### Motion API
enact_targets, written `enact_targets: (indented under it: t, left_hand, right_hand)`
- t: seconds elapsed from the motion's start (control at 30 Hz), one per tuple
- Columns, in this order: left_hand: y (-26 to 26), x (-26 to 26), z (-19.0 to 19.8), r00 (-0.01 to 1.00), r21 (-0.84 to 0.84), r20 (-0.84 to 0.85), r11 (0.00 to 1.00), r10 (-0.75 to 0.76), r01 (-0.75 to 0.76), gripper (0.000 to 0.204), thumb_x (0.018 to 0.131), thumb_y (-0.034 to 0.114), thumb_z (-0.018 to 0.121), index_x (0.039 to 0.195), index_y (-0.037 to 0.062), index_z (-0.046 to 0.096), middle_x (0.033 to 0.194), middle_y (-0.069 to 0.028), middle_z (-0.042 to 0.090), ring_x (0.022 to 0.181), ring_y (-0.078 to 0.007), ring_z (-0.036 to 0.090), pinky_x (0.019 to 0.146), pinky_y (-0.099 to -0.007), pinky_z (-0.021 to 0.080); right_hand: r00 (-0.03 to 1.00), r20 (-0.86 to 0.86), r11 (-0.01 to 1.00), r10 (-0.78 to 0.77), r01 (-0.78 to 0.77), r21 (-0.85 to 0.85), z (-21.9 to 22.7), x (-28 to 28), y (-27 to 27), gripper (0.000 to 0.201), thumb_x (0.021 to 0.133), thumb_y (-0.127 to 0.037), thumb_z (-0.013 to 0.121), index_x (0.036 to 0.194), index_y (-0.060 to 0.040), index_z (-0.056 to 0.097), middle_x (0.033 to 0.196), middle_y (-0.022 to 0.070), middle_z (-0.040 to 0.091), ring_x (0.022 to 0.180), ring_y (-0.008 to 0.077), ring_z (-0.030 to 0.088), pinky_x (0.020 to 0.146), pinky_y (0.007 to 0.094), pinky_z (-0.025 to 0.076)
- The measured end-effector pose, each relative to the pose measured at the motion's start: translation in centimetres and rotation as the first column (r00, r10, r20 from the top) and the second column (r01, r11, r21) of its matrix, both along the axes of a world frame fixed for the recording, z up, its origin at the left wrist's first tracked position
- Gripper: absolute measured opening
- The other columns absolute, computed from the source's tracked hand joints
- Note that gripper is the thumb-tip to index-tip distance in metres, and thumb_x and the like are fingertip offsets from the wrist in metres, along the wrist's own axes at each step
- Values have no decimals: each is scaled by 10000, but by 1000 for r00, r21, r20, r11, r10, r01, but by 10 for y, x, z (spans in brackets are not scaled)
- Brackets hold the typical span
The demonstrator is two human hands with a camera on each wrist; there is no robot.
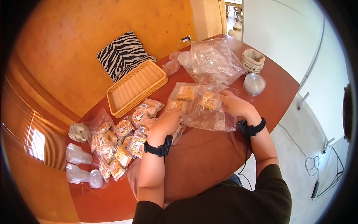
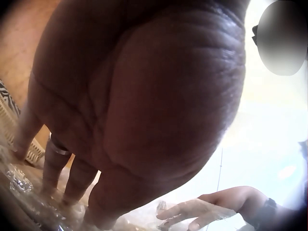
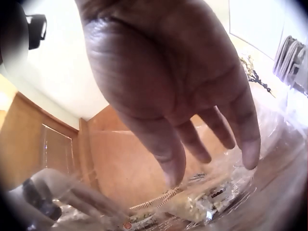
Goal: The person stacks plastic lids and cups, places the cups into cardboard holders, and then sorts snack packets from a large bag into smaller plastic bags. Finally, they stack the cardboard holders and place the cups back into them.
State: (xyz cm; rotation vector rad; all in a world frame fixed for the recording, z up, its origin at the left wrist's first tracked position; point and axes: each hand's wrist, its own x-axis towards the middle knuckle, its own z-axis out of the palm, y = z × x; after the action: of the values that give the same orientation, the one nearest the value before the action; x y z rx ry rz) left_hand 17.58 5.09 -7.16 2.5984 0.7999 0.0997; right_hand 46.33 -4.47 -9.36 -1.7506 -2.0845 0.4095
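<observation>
A large clear plastic bag [image 1: 194, 121] lies in front of me with several small packets of crumbly yellow-brown snack [image 1: 209, 100] in it. My left hand [image 1: 169, 121] rests on the bag's left side; in the left wrist view its fingers [image 2: 79, 180] reach straight down onto the plastic. At the bag's right end is my right hand [image 1: 236, 104], overlapped by clear film. Its fingers [image 3: 250, 149] are spread and loosely bent above a snack packet [image 3: 192, 207] in the right wrist view, pinching nothing.
Loose snack packets [image 1: 123, 128] are heaped to the left, beside a wicker basket [image 1: 112, 102]. Plastic cups [image 1: 76, 173] stand at the far left. More clear bags [image 1: 216, 59] lie at the back, near round lids [image 1: 254, 84] and stacked grey-beige holders [image 1: 253, 61].
</observation>
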Motion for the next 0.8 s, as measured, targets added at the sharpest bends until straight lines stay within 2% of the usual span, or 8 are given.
enact_targets:
  t: [0.07,0.17,0.27,0.37,0.47,0.57,0.67,0.8]
  left_hand:
    - [0,-2,-5,1000,41,28,999,-1,0,336,852,47,553,1187,16,566,1283,-211,517,1222,-364,460,1016,-386,383]
    - [1,-3,-9,999,74,42,997,-9,6,340,858,55,549,1197,20,560,1293,-213,509,1224,-364,460,1015,-387,384]
    - [2,-3,-11,999,82,44,997,-8,5,341,862,61,549,1201,22,559,1300,-215,503,1225,-365,460,1015,-387,384]
    - [2,-2,-12,999,84,39,996,-4,0,348,850,40,542,1197,22,565,1301,-218,501,1230,-364,455,1017,-382,383]
    - [0,0,-10,999,67,33,998,16,-18,374,812,-12,516,1179,21,581,1303,-224,498,1240,-362,445,1024,-377,378]
    - [-3,0,-9,1000,81,20,997,5,-7,418,765,-61,482,1158,21,599,1309,-231,491,1253,-361,432,1036,-377,368]
    - [-5,1,-1,1000,56,-10,998,-5,5,443,743,-80,462,1149,22,608,1319,-236,480,1266,-359,419,1048,-378,358]
    - [-5,-1,1,1000,40,-7,999,-8,8,446,743,-81,461,1150,24,609,1330,-236,472,1275,-355,410,1056,-373,350]
  right_hand:
    - [991,-13,991,133,-133,-7,5,-6,-4,657,744,-50,657,1357,-108,429,1384,237,367,1276,428,348,1027,441,375]
    - [992,43,984,116,-109,-138,3,-4,4,674,742,-54,661,1367,-139,421,1389,231,357,1271,425,355,1030,450,370]
    - [983,182,968,0,46,-248,30,-21,-2,693,744,-62,669,1377,-169,406,1396,227,346,1262,420,370,1031,439,375]
    - [996,73,964,51,-30,-263,17,-22,9,686,757,-95,677,1377,-111,386,1392,247,348,1235,424,401,1014,429,392]
    - [981,97,967,169,-146,-210,16,-26,15,645,782,-131,670,1350,-31,382,1373,273,370,1176,416,468,962,422,431]
    - [989,113,982,90,-69,-179,11,-32,24,455,800,-148,661,1183,40,506,1054,269,590,1021,383,579,840,438,471]
    - [962,236,961,138,-73,-266,4,-33,42,414,781,-183,684,1112,35,566,1079,254,609,1008,375,597,825,430,491]
    - [949,272,958,159,-82,-275,-12,-28,58,345,786,-209,676,1020,37,609,993,226,645,973,356,617,784,435,500]
